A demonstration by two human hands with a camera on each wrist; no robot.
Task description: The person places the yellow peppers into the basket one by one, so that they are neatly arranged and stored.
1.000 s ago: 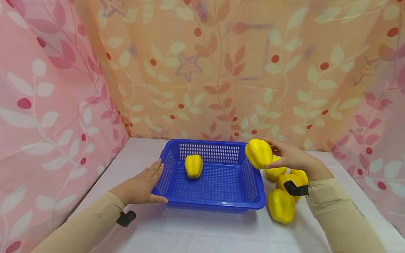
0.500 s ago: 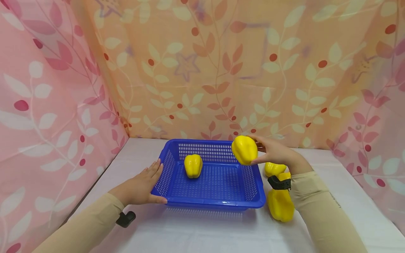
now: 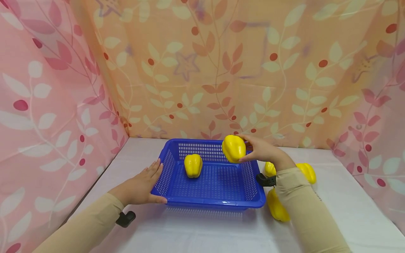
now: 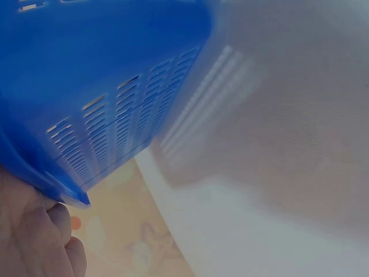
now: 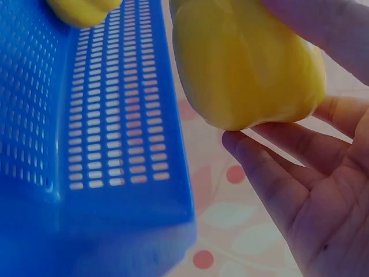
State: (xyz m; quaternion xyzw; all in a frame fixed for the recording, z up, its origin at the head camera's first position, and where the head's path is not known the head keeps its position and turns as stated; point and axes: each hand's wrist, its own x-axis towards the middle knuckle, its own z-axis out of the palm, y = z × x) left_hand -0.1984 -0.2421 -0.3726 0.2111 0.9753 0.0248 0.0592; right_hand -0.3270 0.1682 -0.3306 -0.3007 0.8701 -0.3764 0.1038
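A yellow bell pepper [image 3: 233, 149] is held by my right hand [image 3: 263, 151], thumb on its near side and fingers behind, over the right half of a blue perforated basket [image 3: 209, 203]. The right wrist view shows the pepper [image 5: 248, 63] between thumb and fingertips, overlapping the space beside the basket wall. A second yellow bell pepper [image 3: 193, 166] lies inside the basket, left of centre. My left hand [image 3: 139, 184] rests along the basket's left rim, fingers straight and thumb at the front corner. Its fingers show beside the rim in the left wrist view.
To the basket's right, more yellow bell peppers lie on the white tablecloth [image 3: 190, 235]: one at the front [image 3: 277, 208], one behind the wrist [image 3: 270, 169], and one farther right [image 3: 307, 172], partly hidden by the right forearm. Patterned curtains [image 3: 215, 70] enclose the back and sides.
My right hand has carried the bell pepper leftward from the basket's right rim to above its inside. The left hand, the basket and the pepper in it have stayed put.
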